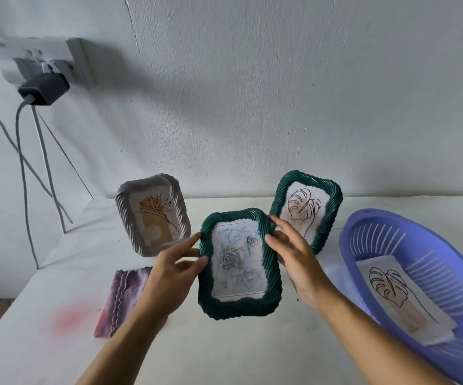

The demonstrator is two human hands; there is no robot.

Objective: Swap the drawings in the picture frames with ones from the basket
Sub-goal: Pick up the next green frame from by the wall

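Observation:
A dark green frame [240,262] with a blue rose drawing stands upright at the middle of the white table. My left hand [173,269] touches its left edge with thumb and fingertips. My right hand [294,255] touches its right edge with fairly straight fingers. Behind it stand a white frame [152,215] with a flower drawing and a second green frame [306,209] with a leaf drawing. At the right, a purple basket [363,237] holds a leaf drawing [402,298] on white paper.
A crumpled purple-pink sheet [122,295] lies on the table left of my left arm. A pink stain [69,319] marks the tabletop. On the wall at left, a socket with a black charger [44,88] trails cables down past the table's left edge.

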